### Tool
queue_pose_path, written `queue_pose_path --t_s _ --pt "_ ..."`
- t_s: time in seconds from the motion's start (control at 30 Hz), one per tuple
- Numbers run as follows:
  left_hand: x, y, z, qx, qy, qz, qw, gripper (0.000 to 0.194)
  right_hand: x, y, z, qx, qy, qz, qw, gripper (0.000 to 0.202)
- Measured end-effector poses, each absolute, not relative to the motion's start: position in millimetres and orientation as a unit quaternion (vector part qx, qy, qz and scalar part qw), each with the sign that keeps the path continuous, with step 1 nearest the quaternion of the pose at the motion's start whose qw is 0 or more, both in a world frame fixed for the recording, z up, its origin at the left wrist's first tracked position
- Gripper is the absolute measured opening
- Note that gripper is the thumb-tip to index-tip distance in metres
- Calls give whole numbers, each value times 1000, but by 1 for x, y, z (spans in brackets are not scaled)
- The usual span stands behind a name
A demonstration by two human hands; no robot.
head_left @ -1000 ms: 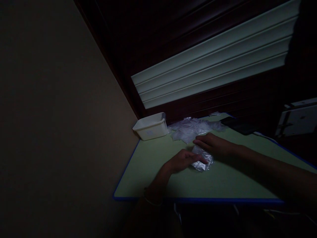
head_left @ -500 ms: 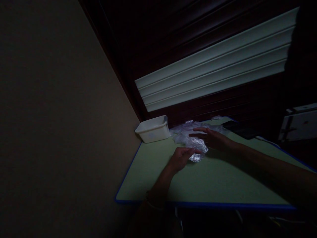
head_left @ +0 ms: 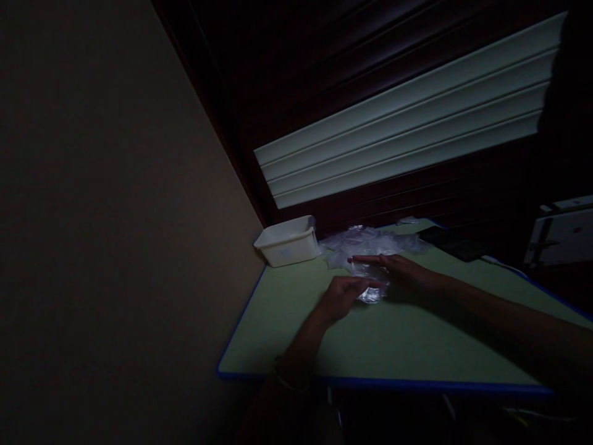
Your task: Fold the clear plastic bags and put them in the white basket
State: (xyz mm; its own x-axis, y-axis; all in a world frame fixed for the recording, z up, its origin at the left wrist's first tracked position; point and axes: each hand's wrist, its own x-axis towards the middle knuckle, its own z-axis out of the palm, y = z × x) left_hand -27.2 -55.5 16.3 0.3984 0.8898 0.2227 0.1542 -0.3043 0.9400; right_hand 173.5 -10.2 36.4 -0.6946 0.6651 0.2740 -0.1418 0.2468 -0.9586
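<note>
A shiny, crumpled clear plastic bag (head_left: 372, 295) lies low over the pale green table. My left hand (head_left: 340, 296) is closed on the near left side of this bag, thumb and fingers pinched together. From the right, my right hand (head_left: 403, 272) reaches across the bag's far side, its fingers stretched out flat over the plastic and apparently touching it. Just beyond both hands spreads a loose pile of clear plastic bags (head_left: 354, 240). Dim light hides what, if anything, is inside the bag.
A white plastic bin (head_left: 288, 252) stands at the table's far left corner by the wall. A dark flat object (head_left: 451, 244) lies at the back right, with a cable (head_left: 503, 266) beside it. The green table (head_left: 417, 346) has a blue edge.
My right hand has come down and nearer, from raised with fingers spread to flat over the bag. The bag looks flatter under it. My left hand has hardly moved.
</note>
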Motion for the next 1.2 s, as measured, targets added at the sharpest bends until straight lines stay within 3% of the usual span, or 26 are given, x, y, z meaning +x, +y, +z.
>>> queue_pose_path --t_s 0.2,0.47,0.7,0.97,1.2 --pt "-28 -55 16 707 370 384 466 61 171 -4 28 -188 -681 614 352 62" --pt "-28 -55 17 703 361 385 476 54 173 3 21 -187 -659 630 366 58" --pt "-29 -57 18 684 322 328 566 58 174 3 25 -216 -654 631 357 67" --pt "-35 -51 20 628 336 442 545 61 169 -8 29 -159 -659 653 336 63" --pt "-31 -46 8 621 326 449 554 52 163 -16 24 -163 -667 661 302 65"
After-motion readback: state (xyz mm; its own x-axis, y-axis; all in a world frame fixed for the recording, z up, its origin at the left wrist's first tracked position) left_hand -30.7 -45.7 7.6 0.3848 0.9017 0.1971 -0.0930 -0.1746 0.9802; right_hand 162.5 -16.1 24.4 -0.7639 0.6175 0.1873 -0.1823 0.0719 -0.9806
